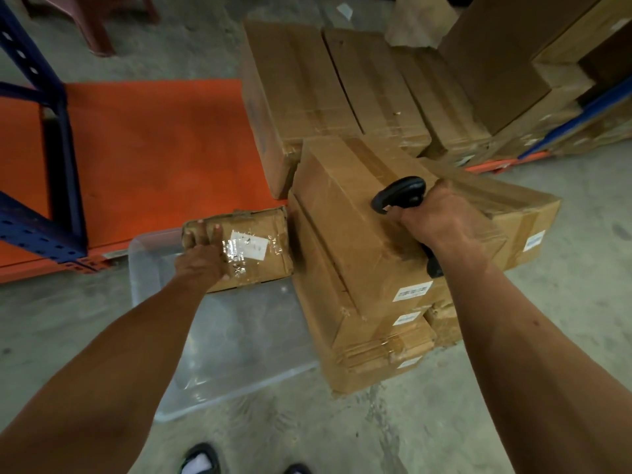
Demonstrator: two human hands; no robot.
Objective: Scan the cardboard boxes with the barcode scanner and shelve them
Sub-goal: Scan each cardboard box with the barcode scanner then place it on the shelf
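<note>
My left hand [200,260] grips a small, worn cardboard box [254,246] with a white taped label, holding it above a clear plastic bin [236,340]. My right hand [432,222] is closed around a black barcode scanner [400,193], its head pointing left over a stack of long cardboard boxes [359,268] on the floor. White labels show on the near ends of those boxes. The orange bottom shelf [154,145] of the rack lies to the left, behind the small box.
Blue rack uprights [58,138] stand at the left. More cardboard boxes [325,87] sit on the shelf behind the stack, and larger cartons [513,63] fill the right. A red plastic stool [92,18] is at the top left. My feet [201,461] stand on the concrete floor.
</note>
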